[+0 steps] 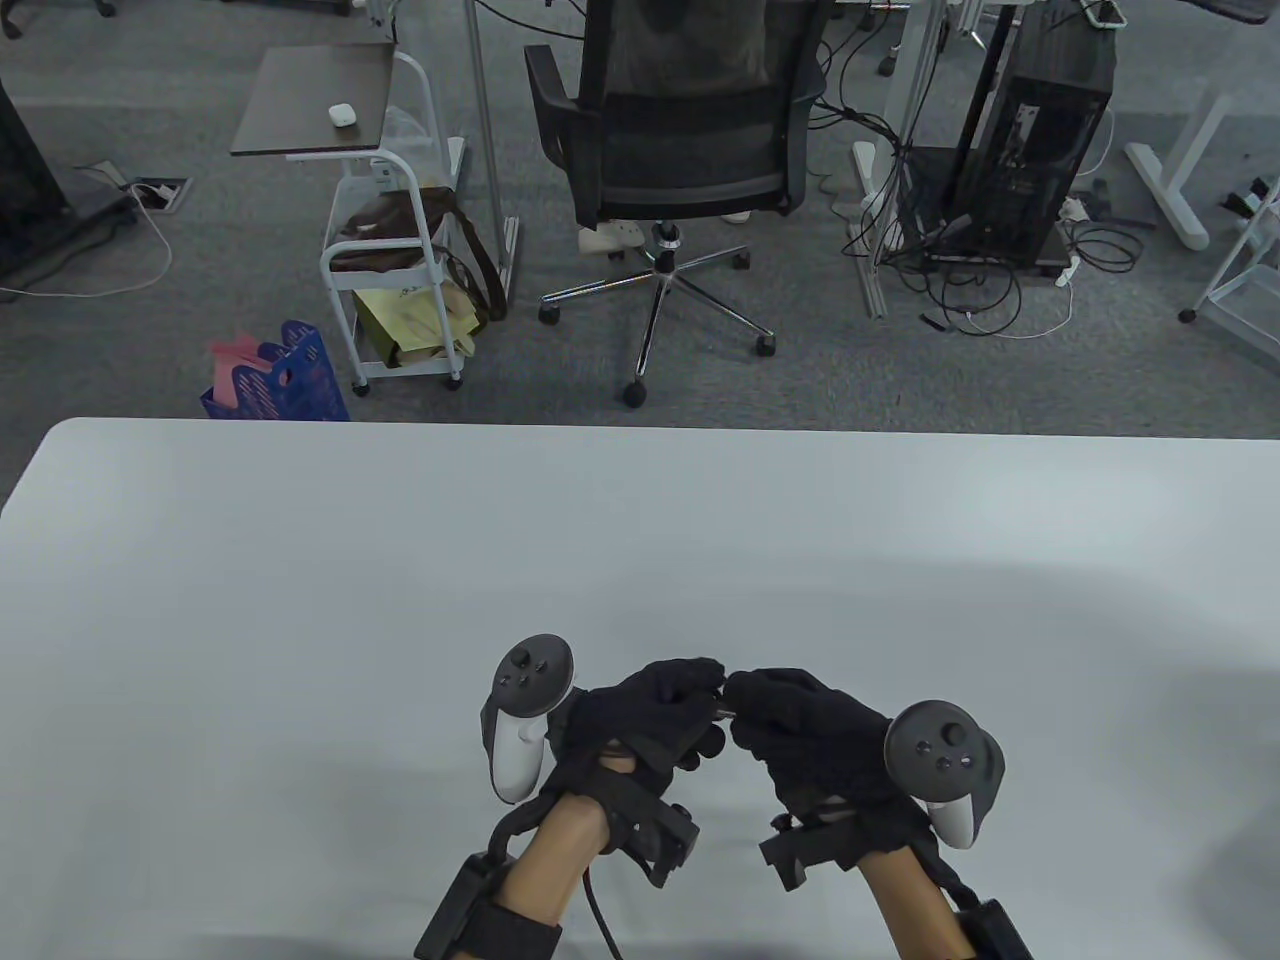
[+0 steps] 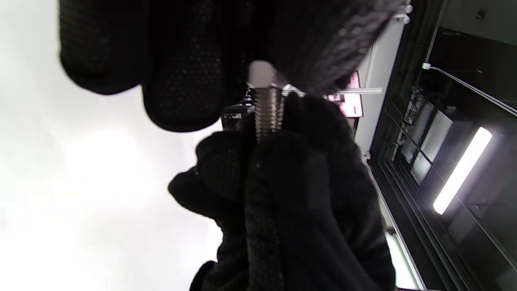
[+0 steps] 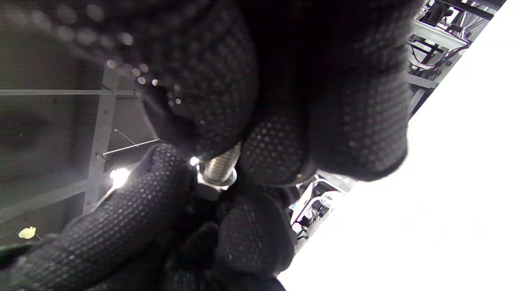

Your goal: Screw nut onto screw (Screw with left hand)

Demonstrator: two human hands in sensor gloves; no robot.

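Both gloved hands meet just above the white table [image 1: 300,600] near its front edge. My right hand [image 1: 752,702] grips a threaded metal screw [image 2: 267,110] by its lower part; its threads also show in the right wrist view [image 3: 220,165]. My left hand [image 1: 695,690] pinches the nut [image 3: 211,186] at the end of the screw. In the left wrist view the nut [image 2: 260,73] shows as a pale blur under my left fingers [image 2: 181,81]. How far the nut sits on the threads is hidden by the fingers. In the table view only a sliver of metal shows between the fingertips.
The table's far edge [image 1: 640,428] lies well beyond the hands. Behind it on the floor stand an office chair [image 1: 680,150], a white trolley [image 1: 395,280] and a blue basket [image 1: 280,375].
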